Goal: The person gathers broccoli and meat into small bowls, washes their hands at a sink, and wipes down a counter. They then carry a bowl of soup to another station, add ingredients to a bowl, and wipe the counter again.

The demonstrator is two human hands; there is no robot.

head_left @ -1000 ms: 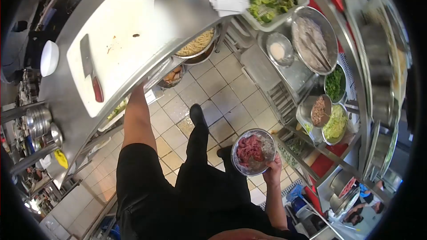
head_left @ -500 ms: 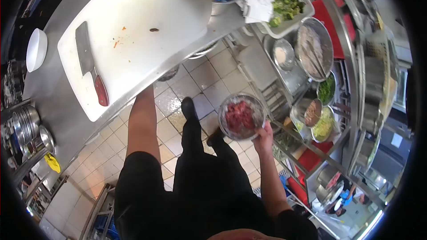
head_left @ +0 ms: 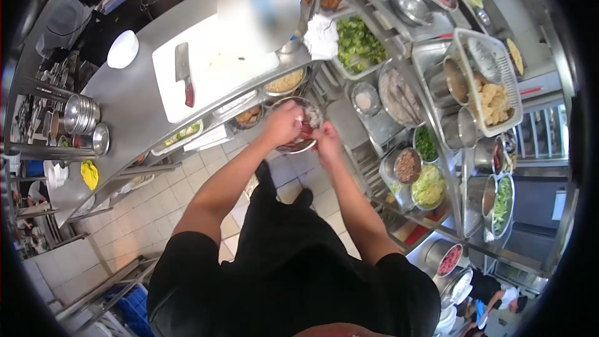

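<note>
A round metal bowl (head_left: pixel 317 111) with raw red meat (head_left: pixel 306 132) in it is held in front of my body, by the edge of the worktop. My right hand (head_left: pixel 329 143) is closed on the bowl's near right rim. Over the left side of the bowl reaches my left hand (head_left: pixel 282 125), its fingers curled inward at the meat; what they hold, if anything, is hidden. On the white cutting board (head_left: pixel 209 90) lie a cleaver (head_left: pixel 183 65) with a red-brown handle and a few food scraps.
A white bowl (head_left: pixel 123 49) sits on the steel worktop (head_left: pixel 128 109). To the right stand a tray of green vegetables (head_left: pixel 360 47), a pan with tongs (head_left: pixel 399 95) and a container of shredded cabbage (head_left: pixel 428 185). Below the worktop is a bowl of noodles (head_left: pixel 284 82). Another person (head_left: pixel 499 296) is at far lower right.
The bowl of meat has moved left and up toward the worktop. My left hand has come out from under the worktop edge to the bowl. My view has shifted.
</note>
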